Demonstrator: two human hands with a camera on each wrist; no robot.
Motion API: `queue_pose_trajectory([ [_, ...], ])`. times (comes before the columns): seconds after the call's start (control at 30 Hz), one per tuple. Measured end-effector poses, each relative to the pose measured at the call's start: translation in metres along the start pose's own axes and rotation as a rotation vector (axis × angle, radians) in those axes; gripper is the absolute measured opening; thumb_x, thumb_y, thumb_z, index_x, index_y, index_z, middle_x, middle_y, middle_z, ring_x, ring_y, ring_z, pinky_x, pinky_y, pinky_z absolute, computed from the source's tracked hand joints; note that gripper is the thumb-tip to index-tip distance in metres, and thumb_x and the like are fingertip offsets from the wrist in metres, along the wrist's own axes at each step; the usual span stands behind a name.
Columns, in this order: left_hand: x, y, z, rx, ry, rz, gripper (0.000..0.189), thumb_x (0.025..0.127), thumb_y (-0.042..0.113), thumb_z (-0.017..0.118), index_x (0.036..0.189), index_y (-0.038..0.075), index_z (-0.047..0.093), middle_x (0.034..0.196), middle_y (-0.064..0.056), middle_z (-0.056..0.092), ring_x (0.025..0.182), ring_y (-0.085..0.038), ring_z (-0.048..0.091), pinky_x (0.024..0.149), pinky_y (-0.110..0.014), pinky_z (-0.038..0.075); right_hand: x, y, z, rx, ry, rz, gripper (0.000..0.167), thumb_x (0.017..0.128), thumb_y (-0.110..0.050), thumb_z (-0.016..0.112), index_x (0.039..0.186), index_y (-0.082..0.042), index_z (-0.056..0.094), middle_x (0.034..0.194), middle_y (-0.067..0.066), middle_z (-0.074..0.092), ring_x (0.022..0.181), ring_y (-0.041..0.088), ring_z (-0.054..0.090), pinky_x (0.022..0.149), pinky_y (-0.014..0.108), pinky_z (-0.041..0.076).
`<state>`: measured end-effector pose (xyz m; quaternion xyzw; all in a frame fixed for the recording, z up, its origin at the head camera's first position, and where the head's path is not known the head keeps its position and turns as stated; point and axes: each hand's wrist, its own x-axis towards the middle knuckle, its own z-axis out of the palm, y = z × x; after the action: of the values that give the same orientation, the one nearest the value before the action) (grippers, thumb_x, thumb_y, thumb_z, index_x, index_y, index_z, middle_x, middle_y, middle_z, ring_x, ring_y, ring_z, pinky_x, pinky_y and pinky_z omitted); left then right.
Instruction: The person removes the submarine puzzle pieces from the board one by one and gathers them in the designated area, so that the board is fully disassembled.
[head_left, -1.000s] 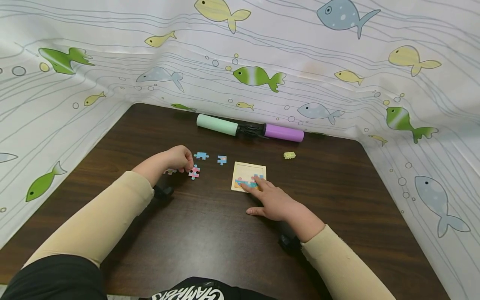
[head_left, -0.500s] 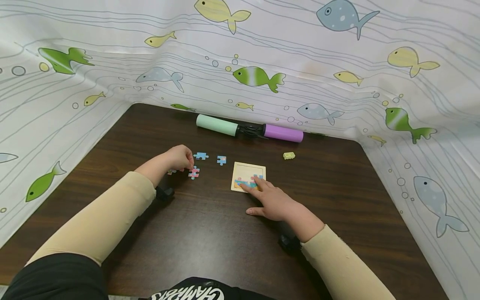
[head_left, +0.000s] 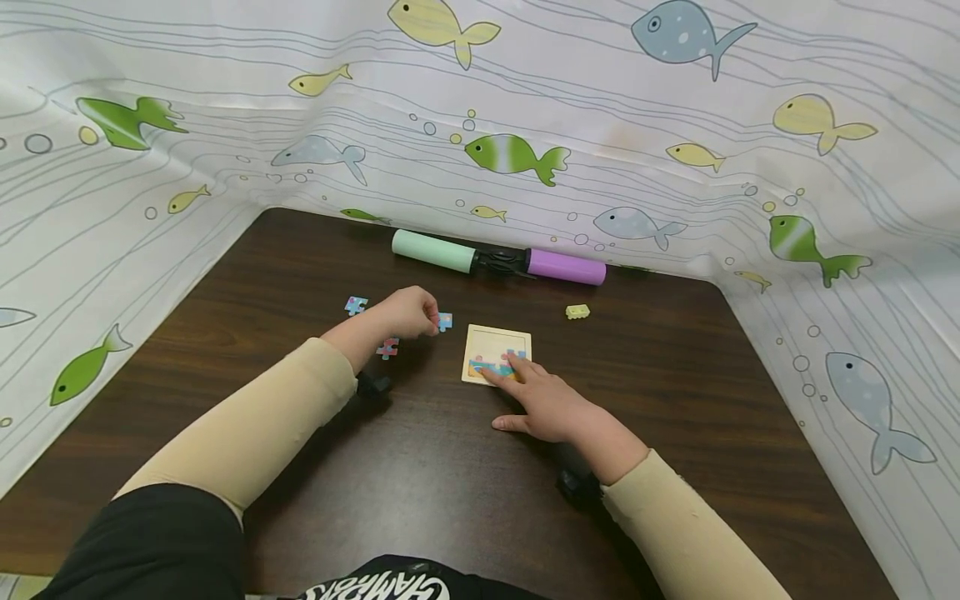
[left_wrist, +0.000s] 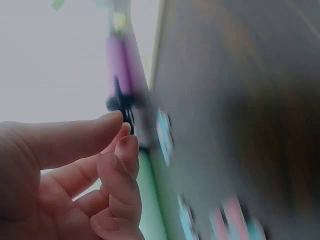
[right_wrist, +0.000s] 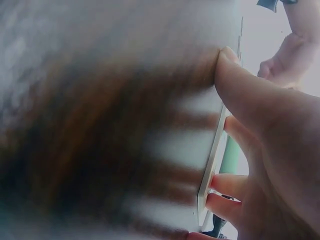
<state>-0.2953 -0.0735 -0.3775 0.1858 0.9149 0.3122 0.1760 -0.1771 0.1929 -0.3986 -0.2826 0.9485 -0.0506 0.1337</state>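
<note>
My left hand [head_left: 407, 313] hovers above the table beside a blue jigsaw piece [head_left: 446, 322]. In the left wrist view its fingers are loosely bent, with a gap between thumb and index finger and nothing held; the nearby blue piece [left_wrist: 164, 136] lies apart from them. A pink jigsaw piece [head_left: 387, 348] lies under the left wrist, and a blue-and-pink one [head_left: 356, 306] farther left. My right hand [head_left: 551, 404] rests its spread fingers on the wooden puzzle board [head_left: 487, 337], which has pieces along its lower part. The right thumb lies off the board, at the table.
A yellow toy block [head_left: 577, 312] sits right of the board. Along the back lie a mint-green cylinder [head_left: 433, 251] and a purple cylinder [head_left: 567, 267], with black cord between them. A fish-patterned curtain [head_left: 585, 125] surrounds the dark table [head_left: 675, 358].
My left hand has left the pink piece and moved right towards the blue piece. The blue-and-pink piece at far left now shows. My right hand has stayed on the board.
</note>
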Motion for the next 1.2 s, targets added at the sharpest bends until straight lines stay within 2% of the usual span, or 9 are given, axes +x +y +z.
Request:
queue_pose_trajectory([
  [0.23, 0.021, 0.039, 0.031, 0.074, -0.045, 0.053, 0.006, 0.090, 0.013, 0.073, 0.087, 0.009, 0.069, 0.083, -0.004, 0.061, 0.072, -0.019, 0.054, 0.064, -0.031, 0.045, 0.000, 0.000, -0.001, 0.003, 0.004, -0.011, 0.078, 0.093, -0.055, 0.060, 0.158, -0.029, 0.025, 0.161, 0.018, 0.014, 0.145, 0.039, 0.020, 0.105, 0.059, 0.032],
  [0.4, 0.029, 0.059, 0.050, 0.078, -0.079, 0.038, 0.007, 0.090, 0.014, 0.073, 0.093, 0.010, 0.067, 0.089, -0.006, 0.061, 0.066, -0.016, 0.052, 0.059, -0.029, 0.043, 0.000, 0.000, 0.000, 0.014, -0.010, -0.007, 0.078, 0.093, -0.056, 0.059, 0.158, -0.029, 0.025, 0.162, 0.017, 0.013, 0.145, 0.039, 0.019, 0.104, 0.060, 0.032],
  [0.53, 0.035, 0.069, 0.063, 0.075, -0.103, 0.017, 0.017, 0.088, 0.012, 0.074, 0.103, 0.012, 0.066, 0.095, -0.006, 0.062, 0.060, -0.014, 0.049, 0.056, -0.027, 0.042, 0.000, 0.000, 0.000, 0.016, -0.006, -0.023, 0.077, 0.093, -0.055, 0.059, 0.158, -0.027, 0.026, 0.162, 0.016, 0.012, 0.145, 0.040, 0.019, 0.103, 0.061, 0.033],
  [0.67, 0.039, 0.075, 0.071, 0.095, -0.117, 0.013, 0.022, 0.088, 0.012, 0.074, 0.108, 0.015, 0.065, 0.099, -0.004, 0.062, 0.063, -0.015, 0.048, 0.057, -0.027, 0.041, 0.000, 0.001, -0.001, 0.018, -0.003, -0.030, 0.077, 0.094, -0.055, 0.058, 0.158, -0.027, 0.025, 0.162, 0.015, 0.010, 0.145, 0.040, 0.019, 0.104, 0.061, 0.032],
  [0.77, 0.041, 0.077, 0.074, 0.093, -0.125, 0.011, 0.020, 0.089, 0.011, 0.073, 0.106, 0.015, 0.064, 0.099, -0.004, 0.063, 0.065, -0.018, 0.050, 0.057, -0.028, 0.041, -0.001, 0.001, -0.001, 0.021, -0.010, -0.021, 0.077, 0.094, -0.055, 0.058, 0.158, -0.028, 0.024, 0.162, 0.014, 0.009, 0.145, 0.040, 0.018, 0.105, 0.061, 0.031],
  [1.0, 0.040, 0.077, 0.077, 0.152, -0.118, 0.047, 0.019, 0.087, 0.018, 0.076, 0.099, 0.016, 0.061, 0.100, -0.004, 0.061, 0.074, -0.020, 0.052, 0.062, -0.030, 0.042, -0.002, -0.001, -0.001, 0.030, -0.018, -0.021, 0.077, 0.094, -0.054, 0.057, 0.158, -0.027, 0.024, 0.162, 0.016, 0.009, 0.145, 0.041, 0.016, 0.106, 0.060, 0.030],
  [1.2, 0.040, 0.079, 0.079, 0.158, -0.104, 0.031, 0.019, 0.088, 0.017, 0.075, 0.099, 0.015, 0.061, 0.095, -0.004, 0.061, 0.077, -0.022, 0.053, 0.063, -0.031, 0.042, -0.003, -0.001, 0.000, 0.048, 0.001, -0.030, 0.076, 0.094, -0.053, 0.059, 0.157, -0.026, 0.026, 0.162, 0.016, 0.010, 0.146, 0.040, 0.014, 0.108, 0.057, 0.029],
])
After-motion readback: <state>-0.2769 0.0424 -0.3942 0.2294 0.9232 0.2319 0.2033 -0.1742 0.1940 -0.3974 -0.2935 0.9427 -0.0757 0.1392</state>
